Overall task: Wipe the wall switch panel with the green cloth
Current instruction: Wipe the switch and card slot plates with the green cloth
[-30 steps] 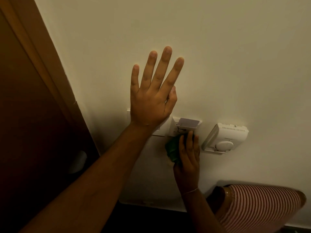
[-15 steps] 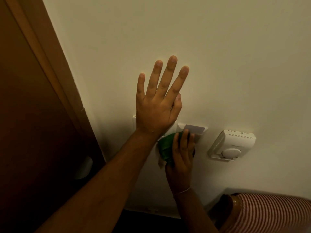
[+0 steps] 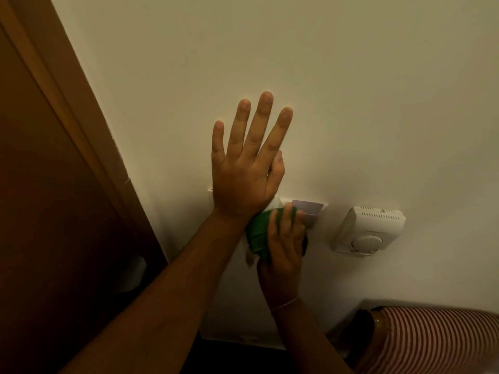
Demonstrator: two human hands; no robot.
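Note:
My left hand lies flat on the cream wall with its fingers spread, its heel covering most of the white switch panel. Only the panel's left edge shows. Below it, my right hand presses a bunched green cloth against the wall at the panel's lower right. The cloth also reaches the lower left of a white key-card holder with a pale card in its slot.
A white thermostat is mounted to the right of the card holder. A brown wooden door and frame run down the left side. A red-and-white striped sleeve shows at the bottom right.
The right hand with the cloth has slid left and slightly up, from under the card holder toward the switch panel. The view has shifted; the left hand stays flat on the wall.

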